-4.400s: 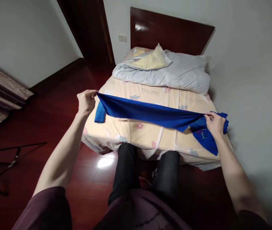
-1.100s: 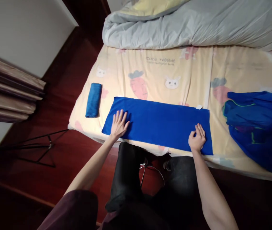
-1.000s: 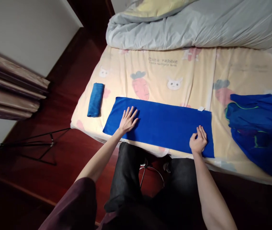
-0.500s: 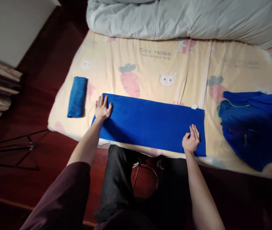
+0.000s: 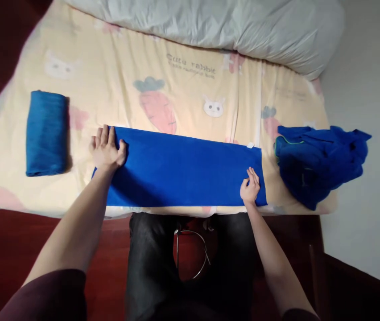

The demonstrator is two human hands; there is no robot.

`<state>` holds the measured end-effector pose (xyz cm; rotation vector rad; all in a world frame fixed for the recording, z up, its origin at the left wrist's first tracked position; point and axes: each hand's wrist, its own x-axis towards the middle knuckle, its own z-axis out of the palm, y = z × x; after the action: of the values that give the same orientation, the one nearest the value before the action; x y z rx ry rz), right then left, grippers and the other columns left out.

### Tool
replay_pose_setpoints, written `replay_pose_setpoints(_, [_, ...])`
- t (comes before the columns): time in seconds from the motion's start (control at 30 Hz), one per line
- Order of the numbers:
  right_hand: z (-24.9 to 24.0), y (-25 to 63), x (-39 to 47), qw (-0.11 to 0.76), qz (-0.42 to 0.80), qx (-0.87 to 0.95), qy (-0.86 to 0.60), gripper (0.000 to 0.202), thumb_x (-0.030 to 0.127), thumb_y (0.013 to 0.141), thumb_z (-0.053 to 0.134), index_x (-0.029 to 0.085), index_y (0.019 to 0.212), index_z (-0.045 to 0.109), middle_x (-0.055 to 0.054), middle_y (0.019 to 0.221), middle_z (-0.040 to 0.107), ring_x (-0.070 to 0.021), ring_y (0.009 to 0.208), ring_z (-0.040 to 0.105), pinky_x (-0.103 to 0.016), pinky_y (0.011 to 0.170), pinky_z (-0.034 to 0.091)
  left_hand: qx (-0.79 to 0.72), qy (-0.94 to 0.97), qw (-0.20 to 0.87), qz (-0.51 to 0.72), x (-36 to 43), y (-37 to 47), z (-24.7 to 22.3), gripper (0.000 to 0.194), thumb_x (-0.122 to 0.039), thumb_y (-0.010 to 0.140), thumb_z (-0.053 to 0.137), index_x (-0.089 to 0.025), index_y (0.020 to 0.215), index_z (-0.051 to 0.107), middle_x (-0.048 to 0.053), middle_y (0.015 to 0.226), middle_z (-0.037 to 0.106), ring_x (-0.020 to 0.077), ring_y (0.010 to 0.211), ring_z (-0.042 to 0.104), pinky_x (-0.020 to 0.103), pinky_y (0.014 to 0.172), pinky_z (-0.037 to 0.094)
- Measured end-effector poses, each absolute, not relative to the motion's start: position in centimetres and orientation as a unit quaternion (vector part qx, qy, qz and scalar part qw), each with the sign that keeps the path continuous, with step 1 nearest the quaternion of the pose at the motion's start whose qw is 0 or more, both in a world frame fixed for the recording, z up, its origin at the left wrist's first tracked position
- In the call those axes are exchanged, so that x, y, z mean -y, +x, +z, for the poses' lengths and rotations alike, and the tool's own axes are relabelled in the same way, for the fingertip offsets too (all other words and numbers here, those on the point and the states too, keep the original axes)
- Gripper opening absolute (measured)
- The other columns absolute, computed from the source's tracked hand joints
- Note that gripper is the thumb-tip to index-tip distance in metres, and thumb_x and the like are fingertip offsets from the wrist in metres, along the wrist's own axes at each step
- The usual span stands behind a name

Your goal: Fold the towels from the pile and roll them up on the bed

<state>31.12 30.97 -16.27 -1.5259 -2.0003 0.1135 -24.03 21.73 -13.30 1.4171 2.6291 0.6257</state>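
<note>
- at the far left of the bed (image 5: 109,84), a blue bundle (image 5: 46,133) sits compact and tidy, apart from the flat piece; i judge that one finished, since its sides look neat and no loose end shows.
- next comes my left hand (image 5: 106,149), palm down with fingers and thumb spread wide, pressing on the left end of the cloth near its far corner; it has hold of nothing.
- between my two hands lies the blue cloth (image 5: 183,169), a long strip along the near edge of the bed. it is spread out nearly smooth, so the laying flat looks almost done to me. i see no roll started in it, and whether it is one layer or doubled i cannot tell.
- a small white label (image 5: 250,145) sticks out from its far edge, close to the right end.
- my right hand (image 5: 250,185) rests near that end, half curled, thumb bent in and fingers loosely together; no fabric is raised between them, so it seems to grip nothing.
- at the far right, well apart from the bundle, a heap of blue clothes (image 5: 320,165) lies bunched and crumpled, touched by neither hand; as i judge it, that part is not begun.
</note>
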Motion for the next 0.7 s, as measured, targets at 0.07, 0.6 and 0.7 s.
replay_pose_setpoints(0.07, [-16.2, 31.2, -31.0, 0.287, 0.04, 0.762, -0.579, 0.049, 0.019, 0.102, 0.031, 0.013, 0.135, 0.067, -0.016, 0.142, 0.068, -0.0258, 0.141, 0.058, -0.05, 0.119, 0.049, -0.856, 0.464, 0.044, 0.222, -21.7, -24.1, -13.5, 0.066, -0.042, 0.106, 0.043, -0.007, 0.161, 0.036, 0.016, 0.173, 0.029, 0.0267, 0.161, 0.024, 0.053, 0.131, 0.01])
replay_pose_setpoints(0.6, [-12.6, 29.9, -32.5, 0.063, 0.025, 0.844, -0.532, 0.063, 0.013, 0.095, 0.039, 0.014, 0.157, 0.049, -0.012, 0.168, 0.043, -0.0285, 0.156, 0.038, -0.053, 0.126, 0.035, -0.837, 0.473, 0.024, 0.275, -21.5, -24.2, -13.9, 0.068, -0.042, 0.103, 0.041, -0.004, 0.159, 0.04, 0.019, 0.171, 0.033, 0.0305, 0.16, 0.027, 0.056, 0.13, 0.011])
replay_pose_setpoints(0.7, [-12.0, 27.2, -33.6, 0.095, 0.058, 0.853, -0.509, 0.058, 0.023, 0.104, 0.034, 0.019, 0.161, 0.045, -0.009, 0.17, 0.039, -0.0242, 0.16, 0.032, -0.051, 0.13, 0.03, -0.839, 0.47, 0.019, 0.273, -21.5, -24.2, -14.0, 0.07, -0.044, 0.103, 0.039, -0.004, 0.159, 0.041, 0.019, 0.17, 0.034, 0.031, 0.16, 0.028, 0.056, 0.13, 0.013])
